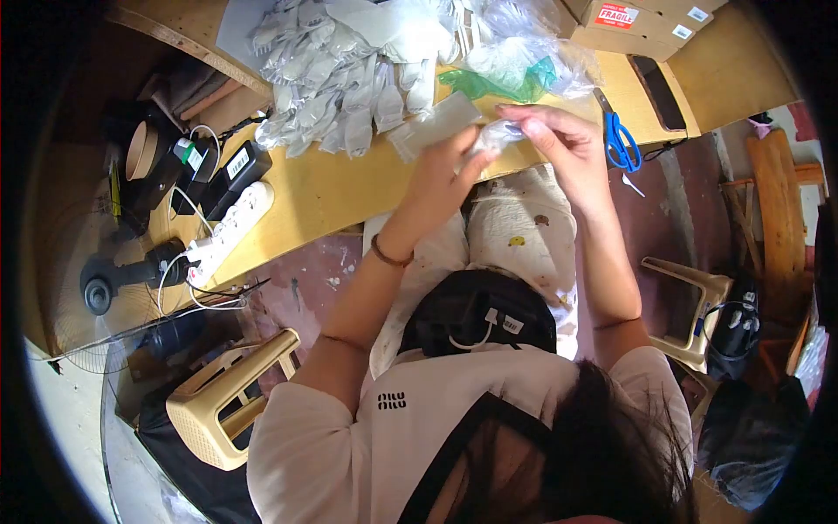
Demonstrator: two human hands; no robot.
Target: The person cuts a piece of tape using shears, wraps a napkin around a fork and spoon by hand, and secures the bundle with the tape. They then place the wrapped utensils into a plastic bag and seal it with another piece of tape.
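Above the table's front edge, my left hand (447, 173) and my right hand (566, 150) pinch a small clear plastic packet (501, 136) between them. Its contents are too small to make out. Beside my left hand lies a flat clear plastic sleeve (441, 122). Farther back is a heap of clear-wrapped white packets (336, 79), which look like plastic cutlery. A green plastic bag (506, 83) sits just beyond my hands, and blue-handled scissors (621, 140) lie to the right of my right hand.
A phone (658, 92) and a cardboard box (642, 31) occupy the right end of the table (327, 196). Crumpled clear bags (515, 52) lie at the back. On the left are a power strip (231, 229) with cables and a fan (100, 288). Plastic stools (231, 397) flank me.
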